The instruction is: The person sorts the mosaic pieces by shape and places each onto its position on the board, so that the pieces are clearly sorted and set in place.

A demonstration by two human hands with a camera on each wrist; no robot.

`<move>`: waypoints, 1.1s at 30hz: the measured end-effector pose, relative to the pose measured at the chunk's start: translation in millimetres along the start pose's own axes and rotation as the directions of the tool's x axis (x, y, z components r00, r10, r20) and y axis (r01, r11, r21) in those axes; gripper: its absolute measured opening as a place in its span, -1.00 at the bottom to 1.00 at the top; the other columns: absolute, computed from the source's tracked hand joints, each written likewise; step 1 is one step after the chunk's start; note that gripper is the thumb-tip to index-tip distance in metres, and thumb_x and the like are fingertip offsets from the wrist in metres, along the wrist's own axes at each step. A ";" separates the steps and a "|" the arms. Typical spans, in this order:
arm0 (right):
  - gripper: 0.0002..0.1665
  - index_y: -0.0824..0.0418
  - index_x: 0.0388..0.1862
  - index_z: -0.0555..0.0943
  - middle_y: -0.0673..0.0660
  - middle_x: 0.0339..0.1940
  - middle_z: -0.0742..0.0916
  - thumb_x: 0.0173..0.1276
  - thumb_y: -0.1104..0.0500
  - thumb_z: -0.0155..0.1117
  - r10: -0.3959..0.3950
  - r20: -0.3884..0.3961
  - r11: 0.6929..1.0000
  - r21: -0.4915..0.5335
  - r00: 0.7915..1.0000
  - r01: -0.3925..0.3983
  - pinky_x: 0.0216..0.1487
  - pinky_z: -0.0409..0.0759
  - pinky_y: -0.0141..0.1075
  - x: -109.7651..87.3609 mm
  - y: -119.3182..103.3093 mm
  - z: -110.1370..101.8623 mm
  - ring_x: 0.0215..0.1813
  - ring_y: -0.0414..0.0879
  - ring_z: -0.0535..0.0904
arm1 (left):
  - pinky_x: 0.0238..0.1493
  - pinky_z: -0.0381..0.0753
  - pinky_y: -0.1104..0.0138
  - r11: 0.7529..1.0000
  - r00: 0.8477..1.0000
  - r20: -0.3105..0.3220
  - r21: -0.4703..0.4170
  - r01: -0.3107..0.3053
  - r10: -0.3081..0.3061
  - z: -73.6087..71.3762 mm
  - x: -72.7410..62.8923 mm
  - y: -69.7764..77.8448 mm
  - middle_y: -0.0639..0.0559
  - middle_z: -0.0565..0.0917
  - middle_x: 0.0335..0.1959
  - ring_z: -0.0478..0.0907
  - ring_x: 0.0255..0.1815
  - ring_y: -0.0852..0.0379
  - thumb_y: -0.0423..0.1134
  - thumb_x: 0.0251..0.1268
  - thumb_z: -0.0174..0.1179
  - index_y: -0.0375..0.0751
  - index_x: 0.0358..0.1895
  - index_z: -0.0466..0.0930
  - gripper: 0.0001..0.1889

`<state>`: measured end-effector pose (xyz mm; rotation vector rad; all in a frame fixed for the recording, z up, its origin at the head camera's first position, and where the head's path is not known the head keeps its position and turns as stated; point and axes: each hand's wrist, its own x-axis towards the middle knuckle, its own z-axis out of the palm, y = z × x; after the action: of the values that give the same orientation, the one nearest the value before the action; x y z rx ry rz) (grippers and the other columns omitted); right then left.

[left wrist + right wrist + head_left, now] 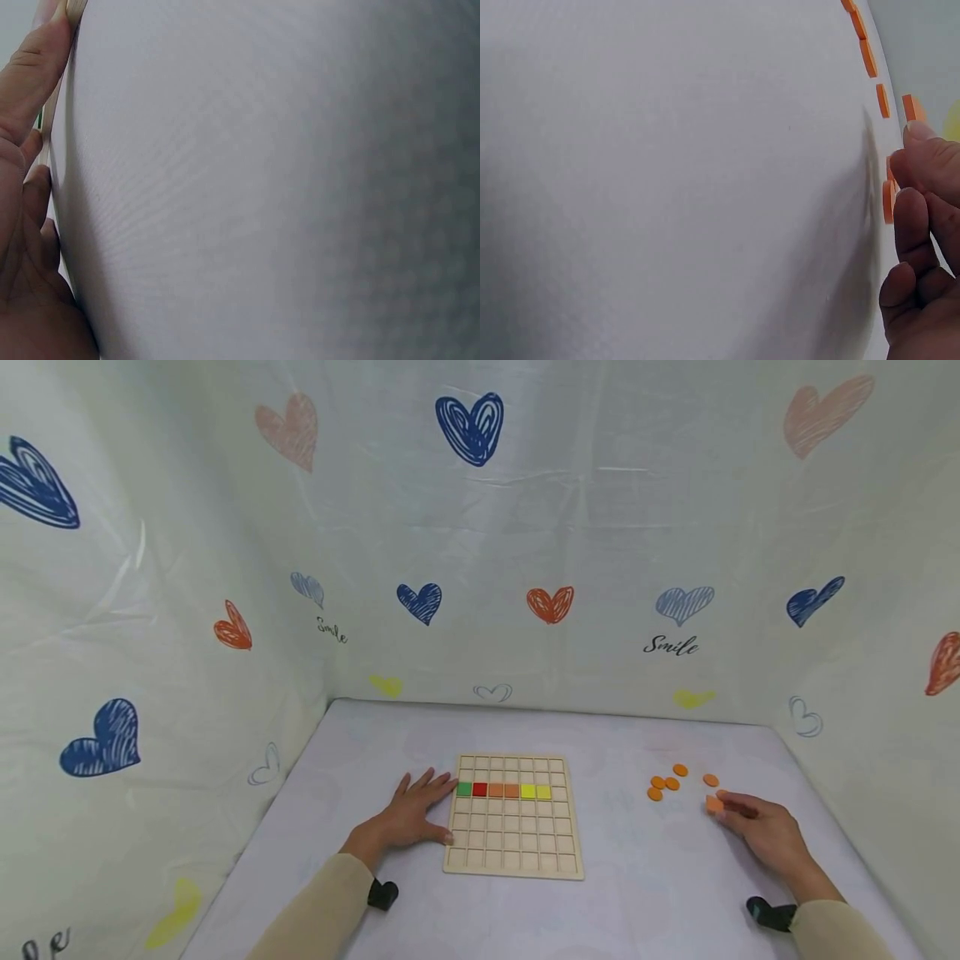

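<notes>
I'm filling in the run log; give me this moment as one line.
left hand: touches left edge of grid board; right hand: pinches orange square tile; on board: row of coloured tiles; right of board: orange discs

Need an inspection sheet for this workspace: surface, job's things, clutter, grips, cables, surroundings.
Surface: flat pale tabletop.
Job's things: wooden grid board with six coloured tiles in one row; loose orange discs to its right.
Clutter: nothing seen.
Grips: left hand touches the board's left edge; right hand pinches an orange square tile; black device at each wrist.
Cables: nothing seen.
Surroundings: white curtain printed with hearts and "Smile".
</notes>
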<state>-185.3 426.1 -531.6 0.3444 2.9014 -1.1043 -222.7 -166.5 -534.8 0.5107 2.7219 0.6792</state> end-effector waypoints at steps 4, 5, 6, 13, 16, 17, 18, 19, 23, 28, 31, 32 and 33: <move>-0.48 0.43 0.34 0.58 0.49 0.24 0.69 0.53 0.18 0.34 -0.025 -0.043 1.000 -0.015 0.999 0.024 0.17 0.64 0.24 0.5 -6.3 3.2 0.29 0.44 0.56 | 0.74 -0.38 -0.19 1.000 1.000 -0.005 -0.007 -0.002 0.002 -0.5 -0.8 1.1 0.04 0.21 0.72 -0.12 0.79 -0.15 0.22 0.02 0.59 0.07 0.67 0.26 0.10; -0.51 0.44 0.33 0.59 0.49 0.19 0.72 0.52 0.21 0.33 -0.034 -0.057 0.999 -0.021 0.998 0.033 0.11 0.69 0.17 0.6 -7.8 4.0 0.25 0.42 0.59 | 0.74 -0.38 -0.19 1.000 1.000 -0.007 -0.010 -0.002 0.002 -0.7 -0.8 1.3 0.03 0.21 0.72 -0.12 0.79 -0.15 0.22 0.02 0.59 0.07 0.67 0.26 0.10; -0.52 0.44 0.31 0.60 0.48 0.16 0.73 0.51 0.23 0.32 -0.042 -0.069 0.999 -0.026 0.997 0.040 0.05 0.74 0.08 0.7 -9.6 4.6 0.21 0.40 0.62 | 0.74 -0.39 -0.19 1.000 1.000 -0.008 -0.013 -0.002 0.002 -0.8 -0.8 1.3 0.04 0.22 0.72 -0.12 0.79 -0.15 0.23 0.01 0.59 0.07 0.66 0.26 0.10; -0.51 0.46 0.32 0.60 0.46 0.20 0.72 0.53 0.22 0.33 -0.069 -0.086 0.998 -0.009 0.994 0.069 -0.31 0.50 -0.69 1.5 -22.6 7.4 0.16 0.32 0.66 | 0.74 -0.39 -0.19 1.000 1.000 -0.010 -0.018 -0.004 0.004 -2.0 -1.3 2.4 0.03 0.22 0.71 -0.12 0.79 -0.15 0.22 0.00 0.59 0.06 0.66 0.27 0.11; -0.49 0.45 0.34 0.59 0.46 0.27 0.69 0.53 0.20 0.35 -0.078 -0.080 0.997 0.013 0.994 0.079 -0.30 0.47 -0.76 2.1 -27.4 8.9 0.20 0.32 0.65 | 0.74 -0.39 -0.19 1.000 1.000 -0.010 -0.018 -0.003 0.002 -1.7 -1.2 2.2 0.04 0.22 0.71 -0.12 0.79 -0.15 0.22 0.00 0.60 0.06 0.66 0.27 0.11; -0.49 0.44 0.34 0.60 0.46 0.28 0.69 0.53 0.20 0.35 -0.080 -0.081 0.996 0.017 0.993 0.082 -0.28 0.47 -0.77 2.3 -28.9 9.5 0.20 0.32 0.65 | 0.74 -0.39 -0.19 1.000 1.000 -0.010 -0.018 -0.001 0.001 -1.4 -1.1 2.0 0.04 0.22 0.71 -0.12 0.79 -0.15 0.22 0.00 0.60 0.06 0.66 0.27 0.11; -0.50 0.44 0.34 0.60 0.46 0.27 0.70 0.53 0.19 0.36 -0.078 -0.080 0.996 0.024 0.994 0.080 -0.28 0.49 -0.77 2.1 -30.7 10.2 0.21 0.32 0.66 | 0.74 -0.39 -0.19 1.000 1.000 -0.009 -0.014 0.000 0.000 -1.1 -0.8 1.8 0.04 0.22 0.71 -0.12 0.79 -0.15 0.22 0.00 0.60 0.07 0.66 0.27 0.11; -0.50 0.43 0.33 0.61 0.46 0.26 0.70 0.53 0.19 0.36 -0.076 -0.077 0.996 0.030 0.994 0.078 -0.28 0.52 -0.75 2.1 -32.3 10.9 0.20 0.32 0.66 | 0.74 -0.39 -0.18 1.000 1.000 -0.007 -0.012 0.002 -0.003 -0.8 -0.6 1.7 0.04 0.22 0.72 -0.13 0.79 -0.14 0.22 0.01 0.59 0.07 0.66 0.26 0.11; -0.52 0.39 0.31 0.63 0.46 0.18 0.73 0.53 0.17 0.36 -0.066 -0.074 0.997 0.043 0.995 0.069 -0.30 0.57 -0.67 2.6 -39.3 13.7 0.14 0.28 0.67 | 0.74 -0.38 -0.18 1.000 1.000 -0.008 -0.007 0.007 -0.007 -0.3 0.0 1.7 0.03 0.22 0.71 -0.12 0.79 -0.15 0.22 0.00 0.60 0.07 0.66 0.27 0.11; -0.53 0.41 0.30 0.63 0.44 0.12 0.74 0.52 0.20 0.37 -0.072 -0.072 0.996 0.052 0.995 0.076 -0.31 0.56 -0.62 4.9 -48.4 15.5 0.12 0.28 0.67 | 0.74 -0.38 -0.18 1.000 1.000 -0.007 -0.012 0.007 -0.007 -1.2 0.3 2.2 0.03 0.22 0.71 -0.12 0.79 -0.15 0.21 0.00 0.60 0.06 0.66 0.27 0.11; -0.51 0.42 0.31 0.62 0.45 0.13 0.73 0.52 0.19 0.37 -0.067 -0.056 0.996 0.059 0.996 0.070 -0.30 0.55 -0.60 6.3 -53.4 15.8 0.13 0.29 0.66 | 0.74 -0.37 -0.19 1.000 1.000 -0.003 -0.014 0.004 -0.004 -2.0 -0.7 2.8 0.01 0.22 0.71 -0.12 0.79 -0.16 0.21 0.00 0.60 0.05 0.66 0.27 0.11; -0.50 0.42 0.32 0.61 0.46 0.15 0.73 0.53 0.18 0.36 -0.064 -0.050 0.996 0.059 0.997 0.067 -0.29 0.55 -0.61 6.6 -55.0 16.0 0.15 0.29 0.65 | 0.74 -0.36 -0.20 1.000 1.000 -0.003 -0.014 0.002 -0.002 -2.1 -1.0 2.8 0.00 0.22 0.71 -0.11 0.78 -0.17 0.21 -0.01 0.60 0.03 0.66 0.27 0.11; -0.49 0.43 0.33 0.60 0.46 0.16 0.72 0.53 0.17 0.36 -0.060 -0.043 0.996 0.062 0.997 0.063 -0.29 0.55 -0.61 6.9 -56.4 16.3 0.16 0.30 0.64 | 0.74 -0.35 -0.20 1.000 1.000 0.000 -0.012 0.003 -0.003 -2.2 -1.3 2.9 0.00 0.22 0.71 -0.11 0.78 -0.17 0.21 0.00 0.60 0.04 0.66 0.27 0.11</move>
<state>-204.9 375.8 -507.6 0.2838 2.9363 -1.2149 -221.5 -165.5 -531.3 0.5043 2.7168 0.6941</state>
